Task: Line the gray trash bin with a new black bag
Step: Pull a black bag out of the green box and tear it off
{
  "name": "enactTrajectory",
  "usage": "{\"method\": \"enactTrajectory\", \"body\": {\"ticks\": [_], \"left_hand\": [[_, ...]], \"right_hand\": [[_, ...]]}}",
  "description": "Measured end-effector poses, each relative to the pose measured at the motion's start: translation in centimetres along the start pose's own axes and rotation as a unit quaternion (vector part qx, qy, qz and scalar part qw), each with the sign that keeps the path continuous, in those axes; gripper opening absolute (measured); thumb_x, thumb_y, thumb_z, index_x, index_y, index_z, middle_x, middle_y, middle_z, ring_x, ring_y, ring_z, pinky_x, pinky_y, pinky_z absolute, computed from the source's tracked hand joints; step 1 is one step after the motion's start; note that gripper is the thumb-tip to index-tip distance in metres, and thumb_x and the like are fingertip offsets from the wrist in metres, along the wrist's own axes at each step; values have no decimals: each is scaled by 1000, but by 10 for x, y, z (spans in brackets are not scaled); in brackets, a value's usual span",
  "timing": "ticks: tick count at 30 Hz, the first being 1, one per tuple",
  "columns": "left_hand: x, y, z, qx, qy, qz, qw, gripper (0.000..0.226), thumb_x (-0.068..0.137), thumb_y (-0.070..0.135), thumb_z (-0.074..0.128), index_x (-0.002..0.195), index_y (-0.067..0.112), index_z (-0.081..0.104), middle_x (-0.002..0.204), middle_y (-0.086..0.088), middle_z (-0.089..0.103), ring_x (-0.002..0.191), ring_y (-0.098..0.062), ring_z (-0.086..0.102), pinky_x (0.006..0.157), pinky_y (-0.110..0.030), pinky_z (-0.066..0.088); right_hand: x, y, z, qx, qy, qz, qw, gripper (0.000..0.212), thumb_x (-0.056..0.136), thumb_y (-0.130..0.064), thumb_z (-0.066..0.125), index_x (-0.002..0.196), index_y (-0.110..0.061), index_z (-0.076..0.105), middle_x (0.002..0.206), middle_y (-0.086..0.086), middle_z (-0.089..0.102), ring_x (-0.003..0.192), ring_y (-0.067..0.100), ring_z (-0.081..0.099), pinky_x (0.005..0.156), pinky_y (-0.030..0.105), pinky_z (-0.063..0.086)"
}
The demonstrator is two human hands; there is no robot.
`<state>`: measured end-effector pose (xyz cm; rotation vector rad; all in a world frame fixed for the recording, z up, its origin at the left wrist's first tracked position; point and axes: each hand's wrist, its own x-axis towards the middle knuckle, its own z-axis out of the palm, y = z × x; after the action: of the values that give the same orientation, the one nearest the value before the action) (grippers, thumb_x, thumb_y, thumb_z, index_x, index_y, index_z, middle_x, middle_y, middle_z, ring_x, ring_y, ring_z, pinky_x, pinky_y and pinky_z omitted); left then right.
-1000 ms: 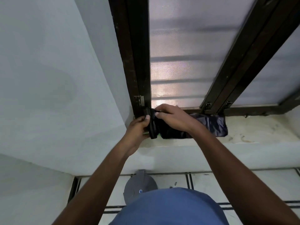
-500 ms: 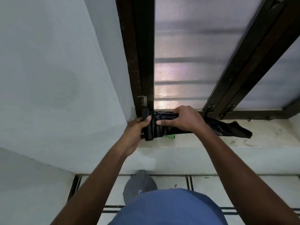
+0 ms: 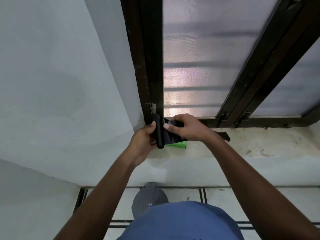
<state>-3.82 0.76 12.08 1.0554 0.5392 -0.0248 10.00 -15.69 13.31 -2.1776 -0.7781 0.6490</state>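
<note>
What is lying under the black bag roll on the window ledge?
A green packet shows under the bag roll, on the ledge. The roll and right hand cover most of it.

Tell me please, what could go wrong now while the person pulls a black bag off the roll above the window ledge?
1. The right hand pulls thin black bag film from the roll that the left hand grips; the film may tear unevenly.
2. The green pack lies on the ledge right under the hands and might be knocked toward the gray trash bin below.
</note>
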Motion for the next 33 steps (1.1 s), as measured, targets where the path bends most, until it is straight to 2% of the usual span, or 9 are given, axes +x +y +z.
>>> {"method": "enactTrajectory", "body": {"ticks": [4, 10, 14, 16, 20, 23, 28, 31, 33], "left_hand": [[-1, -1, -4, 23, -27, 15, 999, 46, 107, 36, 67, 146, 12, 67, 142, -9, 73, 134, -28, 69, 119, -49, 49], [-2, -5, -2, 64, 11, 18, 998, 40, 104, 34, 71, 141, 16, 70, 132, -7, 79, 125, -27, 74, 108, -46, 58], [0, -6, -5, 61, 46, 20, 997, 37, 105, 34, 70, 136, 13, 72, 128, -8, 80, 121, -29, 76, 106, -48, 61], [1, -5, -5, 55, 43, 22, 997, 36, 107, 32, 68, 137, 13, 72, 130, -8, 79, 122, -28, 75, 107, -47, 60], [-1, -7, -2, 69, 34, 29, 997, 34, 108, 34, 65, 138, 17, 73, 130, -4, 79, 119, -24, 77, 102, -42, 62], [-1, -8, 0, 85, 47, 29, 995, 34, 110, 36, 62, 134, 14, 73, 126, -9, 80, 111, -25, 78, 91, -40, 63], [1, -5, 3, 27, 41, 9, 999, 39, 112, 37, 58, 142, 14, 68, 133, -11, 78, 120, -29, 75, 90, -40, 63], [1, -4, 1, 16, 32, 15, 999, 43, 108, 36, 65, 142, 10, 68, 134, -12, 77, 125, -29, 74, 95, -38, 63], [2, -5, 1, 15, 33, 14, 999, 43, 108, 33, 66, 141, 7, 68, 135, -13, 77, 126, -30, 73, 97, -39, 63]], "right_hand": [[-3, 9, -5, 41, 15, 15, 999, 50, 88, -70, 83, 90, -20, 76, 82, -3, 76, 76, 13, 73, 72, 37, 58], [-6, 11, -12, -7, 33, 45, 998, 60, 74, -77, 91, 78, -20, 73, 70, -5, 72, 67, 14, 71, 60, 29, 50], [-7, 14, -14, -44, 55, 52, 996, 77, 71, -88, 85, 81, -12, 76, 79, 9, 78, 75, 26, 76, 63, 33, 50], [-7, 16, -17, -71, 56, 52, 995, 67, 77, -84, 83, 80, -17, 77, 78, 6, 77, 75, 24, 74, 64, 34, 50], [-7, 16, -20, -106, 35, 23, 993, 34, 95, -63, 79, 107, -31, 78, 102, -6, 78, 94, 18, 74, 85, 40, 63], [-3, 9, -17, -70, 19, 5, 997, 39, 96, -63, 77, 120, -33, 76, 118, -9, 77, 109, 15, 72, 98, 41, 61], [4, 8, -12, -44, 14, -6, 999, 40, 95, -64, 77, 92, -24, 74, 89, -1, 76, 87, 22, 74, 80, 42, 60], [2, 12, -15, -34, 18, -5, 999, 44, 90, -69, 81, 85, -26, 72, 79, -7, 72, 74, 13, 68, 67, 33, 51], [1, 16, -15, -23, 5, -7, 1000, 47, 85, -71, 85, 87, -25, 76, 80, -7, 76, 75, 13, 72, 70, 36, 58]]}}
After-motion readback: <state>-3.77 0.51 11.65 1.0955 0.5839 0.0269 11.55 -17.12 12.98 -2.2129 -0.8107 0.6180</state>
